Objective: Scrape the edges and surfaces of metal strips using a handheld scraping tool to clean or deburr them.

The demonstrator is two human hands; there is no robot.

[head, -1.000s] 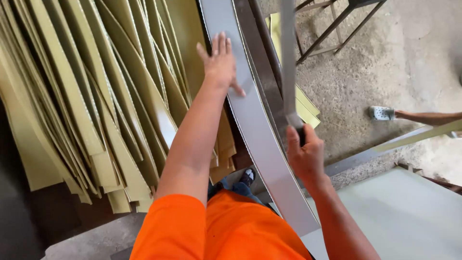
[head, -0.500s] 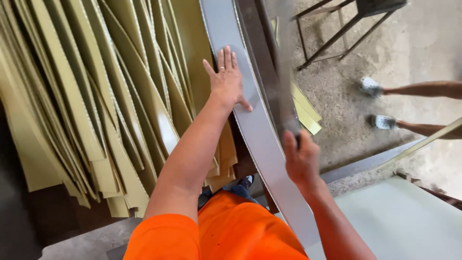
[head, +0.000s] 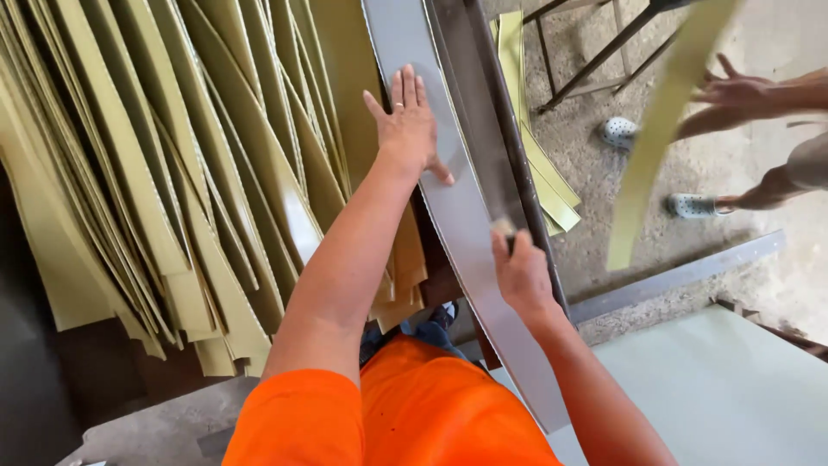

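Head view: on the far left I see a fan of olive-yellow strips (head: 155,173) leaning in overlapping rows. Right of them my left hand (head: 407,129) lies flat, fingers spread and released, on the long grey metal strip (head: 466,224), which runs from far centre to near right. My right hand (head: 522,274) is clenched around that strip's dark right edge, nearer to me. More yellow strips (head: 539,164) lie on the floor beyond. At far right, a co-worker's hand (head: 737,91) is beside 1 blurred yellow strip (head: 660,129).
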